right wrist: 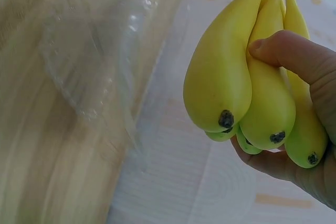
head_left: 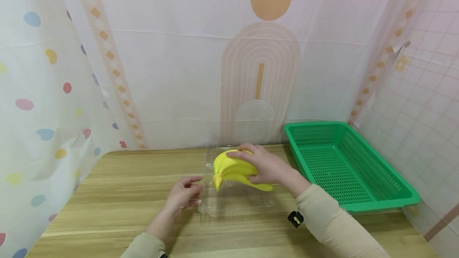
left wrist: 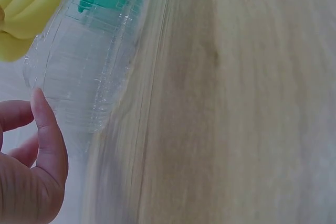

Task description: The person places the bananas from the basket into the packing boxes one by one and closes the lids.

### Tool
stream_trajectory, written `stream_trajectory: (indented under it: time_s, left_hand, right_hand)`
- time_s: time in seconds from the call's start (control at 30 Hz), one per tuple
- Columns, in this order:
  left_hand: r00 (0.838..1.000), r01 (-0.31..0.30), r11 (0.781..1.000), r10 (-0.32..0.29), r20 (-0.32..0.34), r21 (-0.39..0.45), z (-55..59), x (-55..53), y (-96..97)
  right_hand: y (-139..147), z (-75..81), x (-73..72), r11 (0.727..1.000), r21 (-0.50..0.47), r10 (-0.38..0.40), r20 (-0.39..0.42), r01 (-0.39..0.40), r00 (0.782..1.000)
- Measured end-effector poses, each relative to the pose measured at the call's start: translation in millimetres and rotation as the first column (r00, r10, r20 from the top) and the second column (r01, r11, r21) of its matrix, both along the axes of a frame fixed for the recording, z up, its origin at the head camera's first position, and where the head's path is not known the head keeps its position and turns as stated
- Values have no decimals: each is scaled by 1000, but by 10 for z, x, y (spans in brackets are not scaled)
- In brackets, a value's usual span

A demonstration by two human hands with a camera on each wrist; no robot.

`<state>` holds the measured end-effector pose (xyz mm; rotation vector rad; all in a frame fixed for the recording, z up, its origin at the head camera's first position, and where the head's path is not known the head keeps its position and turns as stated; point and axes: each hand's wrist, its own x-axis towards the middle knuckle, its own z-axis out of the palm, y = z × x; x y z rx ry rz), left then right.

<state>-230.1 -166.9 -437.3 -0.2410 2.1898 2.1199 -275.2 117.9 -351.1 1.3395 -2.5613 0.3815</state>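
My right hand (head_left: 267,165) grips a bunch of yellow bananas (head_left: 233,166) from above, over a clear plastic container (head_left: 233,206) on the table. In the right wrist view the thumb presses on the bananas (right wrist: 218,77), with other fingers curled beneath them; their dark tips and greenish ends show. The left hand (head_left: 183,196) is at the container's left edge, fingers loosely bent and apart. In the left wrist view its fingertips are close to the edge of the clear container (left wrist: 73,66); whether they touch it I cannot tell.
A green perforated plastic basket (head_left: 353,206) stands at the right of the wooden table (head_left: 136,178). Patterned curtains (head_left: 172,83) hang behind the table and along both sides. Below the right sleeve is a small black object (head_left: 295,219), perhaps part of the wrist strap.
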Motion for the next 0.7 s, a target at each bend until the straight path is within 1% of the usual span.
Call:
stream_trajectory:
  time_s: [0.2, 0.3, 0.5, 0.7]
  left_hand:
    - [1000, 2, 1000, -2, -4, -1, -5, -8, 3]
    - [1000, 0, 1000, 0, -1, -1, -6, -12, 2]
    - [1000, -6, 1000, 6, -2, 6, -11, -20, 4]
    - [1000, -5, 1000, 5, 3, -1, -9, -11, 4]
  right_hand:
    - [-138, -108, 11, 999, 43, 8, 18, -9, 1000]
    - [-186, -149, 24, 998, 69, 0, 28, -2, 1000]
    - [-231, -239, 39, 993, 112, -31, 32, 27, 999]
    - [-254, -314, 53, 990, 136, -40, 37, 35, 998]
